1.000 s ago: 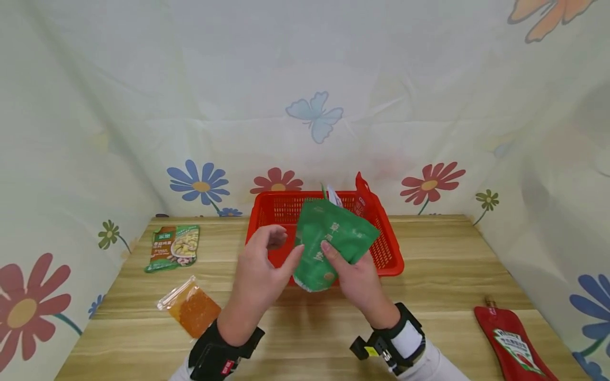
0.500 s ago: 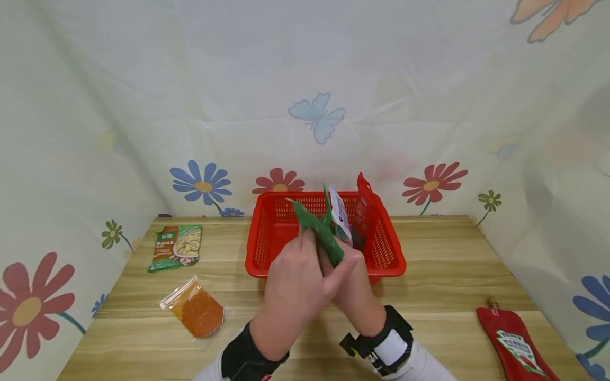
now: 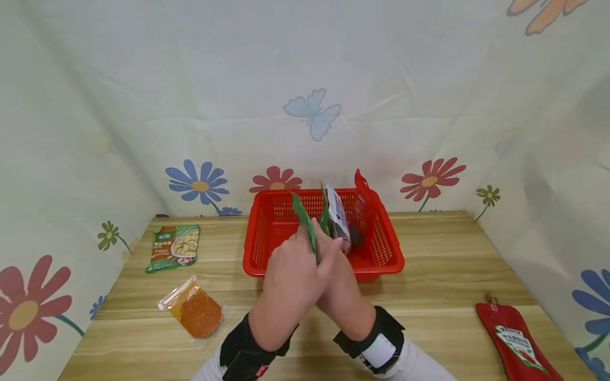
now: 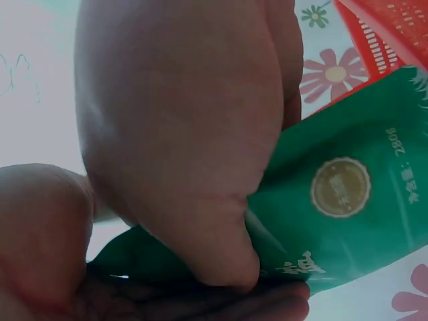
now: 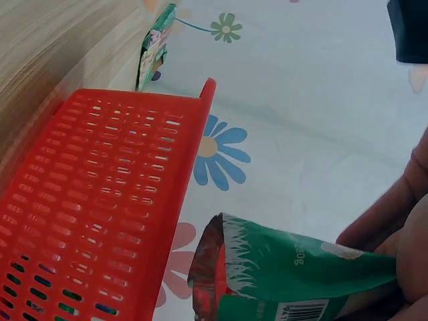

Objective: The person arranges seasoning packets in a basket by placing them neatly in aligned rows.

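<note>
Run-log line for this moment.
left hand: grips green pouch | right hand: grips it | red basket: holds packets | Heinz pouch: on table

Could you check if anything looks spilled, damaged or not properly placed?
Nothing stands out. I see no spill on the table, and the green pouch shows no clear tear. The orange bag and ketchup lie at a slant, but flat; the basket stands upright.

head: high, forward-down, wide | 2 wrist views: close, tilted, facing backdrop (image 3: 214, 79) | all 3 share: pouch (image 4: 348, 227), basket (image 5: 100, 194)
</note>
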A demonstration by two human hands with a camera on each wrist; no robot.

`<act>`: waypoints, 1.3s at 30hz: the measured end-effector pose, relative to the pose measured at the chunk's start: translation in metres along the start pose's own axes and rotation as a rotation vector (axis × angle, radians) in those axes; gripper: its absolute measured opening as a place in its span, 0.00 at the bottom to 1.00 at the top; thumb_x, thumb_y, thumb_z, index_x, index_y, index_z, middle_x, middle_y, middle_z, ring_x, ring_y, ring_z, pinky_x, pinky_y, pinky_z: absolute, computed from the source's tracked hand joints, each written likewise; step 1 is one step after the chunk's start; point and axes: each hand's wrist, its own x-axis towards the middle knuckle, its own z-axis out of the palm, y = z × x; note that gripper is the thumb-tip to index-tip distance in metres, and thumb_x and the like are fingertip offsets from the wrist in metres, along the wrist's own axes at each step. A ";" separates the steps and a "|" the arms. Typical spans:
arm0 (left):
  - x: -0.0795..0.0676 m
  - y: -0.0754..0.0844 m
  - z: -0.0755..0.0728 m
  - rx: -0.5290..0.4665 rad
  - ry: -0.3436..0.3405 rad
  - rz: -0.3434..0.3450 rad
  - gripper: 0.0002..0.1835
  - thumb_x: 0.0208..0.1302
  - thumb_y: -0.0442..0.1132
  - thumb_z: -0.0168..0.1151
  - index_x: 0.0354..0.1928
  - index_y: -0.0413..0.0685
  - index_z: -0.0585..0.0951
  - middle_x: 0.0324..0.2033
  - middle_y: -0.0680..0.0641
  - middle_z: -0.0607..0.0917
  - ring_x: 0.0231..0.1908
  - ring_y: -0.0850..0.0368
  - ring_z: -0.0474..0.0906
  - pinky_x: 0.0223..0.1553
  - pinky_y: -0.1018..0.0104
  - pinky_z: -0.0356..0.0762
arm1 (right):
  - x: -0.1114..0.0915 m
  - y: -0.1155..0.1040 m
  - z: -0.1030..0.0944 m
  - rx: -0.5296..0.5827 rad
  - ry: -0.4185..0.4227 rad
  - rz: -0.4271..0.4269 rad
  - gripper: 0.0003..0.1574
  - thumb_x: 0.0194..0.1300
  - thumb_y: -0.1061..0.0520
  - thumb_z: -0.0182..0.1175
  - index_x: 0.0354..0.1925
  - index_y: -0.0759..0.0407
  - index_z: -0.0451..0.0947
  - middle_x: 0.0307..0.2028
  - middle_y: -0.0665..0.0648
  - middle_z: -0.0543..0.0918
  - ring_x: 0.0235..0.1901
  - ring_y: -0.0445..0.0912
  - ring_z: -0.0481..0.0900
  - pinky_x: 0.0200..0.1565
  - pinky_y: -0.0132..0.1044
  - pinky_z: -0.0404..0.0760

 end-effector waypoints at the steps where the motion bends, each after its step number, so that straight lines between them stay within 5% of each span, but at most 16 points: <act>1: 0.001 -0.001 0.000 0.006 0.008 -0.002 0.21 0.71 0.57 0.61 0.44 0.44 0.78 0.32 0.46 0.89 0.29 0.50 0.88 0.32 0.60 0.87 | 0.000 -0.001 0.000 0.007 0.009 0.004 0.62 0.48 0.62 0.80 0.75 0.67 0.59 0.71 0.66 0.73 0.69 0.60 0.74 0.66 0.53 0.76; 8: 0.006 -0.003 -0.004 0.079 0.040 0.017 0.15 0.73 0.48 0.59 0.34 0.43 0.79 0.21 0.48 0.84 0.23 0.51 0.85 0.31 0.56 0.88 | -0.001 -0.007 0.004 -0.002 0.055 0.008 0.68 0.42 0.61 0.83 0.76 0.66 0.56 0.72 0.64 0.72 0.69 0.60 0.73 0.66 0.53 0.76; 16: 0.012 -0.007 -0.009 0.190 0.003 0.053 0.15 0.69 0.45 0.64 0.30 0.41 0.78 0.17 0.47 0.80 0.19 0.50 0.83 0.26 0.57 0.87 | 0.000 -0.007 0.003 0.054 -0.004 0.031 0.70 0.42 0.61 0.83 0.76 0.63 0.54 0.72 0.61 0.71 0.69 0.57 0.73 0.67 0.51 0.76; 21: 0.019 -0.009 -0.013 0.260 -0.049 0.045 0.16 0.68 0.46 0.64 0.27 0.42 0.78 0.14 0.48 0.75 0.13 0.56 0.74 0.20 0.63 0.82 | 0.002 0.008 -0.001 0.217 -0.046 -0.031 0.57 0.55 0.55 0.77 0.76 0.50 0.59 0.68 0.51 0.75 0.66 0.48 0.75 0.68 0.51 0.75; 27: 0.038 -0.011 -0.018 0.307 -0.185 -0.012 0.18 0.71 0.48 0.61 0.25 0.46 0.77 0.12 0.50 0.74 0.13 0.58 0.72 0.21 0.64 0.82 | -0.003 0.042 -0.008 0.336 -0.226 -0.054 0.47 0.70 0.38 0.62 0.80 0.33 0.52 0.71 0.38 0.70 0.69 0.40 0.71 0.69 0.50 0.74; 30: 0.049 -0.013 -0.021 0.330 -0.220 -0.030 0.19 0.71 0.48 0.62 0.23 0.46 0.76 0.12 0.50 0.75 0.13 0.58 0.73 0.21 0.65 0.82 | -0.008 0.064 -0.012 0.293 -0.260 -0.029 0.39 0.72 0.37 0.59 0.76 0.44 0.65 0.68 0.46 0.77 0.66 0.46 0.77 0.66 0.52 0.78; 33: 0.061 -0.017 -0.025 0.366 -0.207 -0.013 0.21 0.72 0.46 0.61 0.19 0.46 0.75 0.12 0.49 0.75 0.12 0.57 0.72 0.20 0.66 0.80 | -0.015 0.087 -0.015 0.132 -0.253 0.014 0.35 0.69 0.37 0.64 0.66 0.53 0.78 0.61 0.53 0.84 0.59 0.50 0.83 0.60 0.52 0.82; 36: 0.072 -0.023 -0.027 0.383 -0.201 0.001 0.21 0.72 0.45 0.59 0.19 0.46 0.75 0.12 0.49 0.75 0.12 0.56 0.73 0.20 0.68 0.78 | -0.020 0.105 -0.018 -0.045 -0.281 0.050 0.34 0.60 0.32 0.70 0.56 0.51 0.86 0.47 0.49 0.90 0.42 0.44 0.85 0.47 0.43 0.86; 39: 0.083 -0.029 -0.027 0.369 -0.214 0.005 0.20 0.73 0.43 0.58 0.20 0.45 0.75 0.13 0.49 0.75 0.13 0.55 0.73 0.19 0.70 0.74 | -0.023 0.118 -0.018 -0.148 -0.311 0.056 0.34 0.54 0.28 0.72 0.49 0.49 0.89 0.35 0.45 0.90 0.30 0.38 0.78 0.36 0.35 0.79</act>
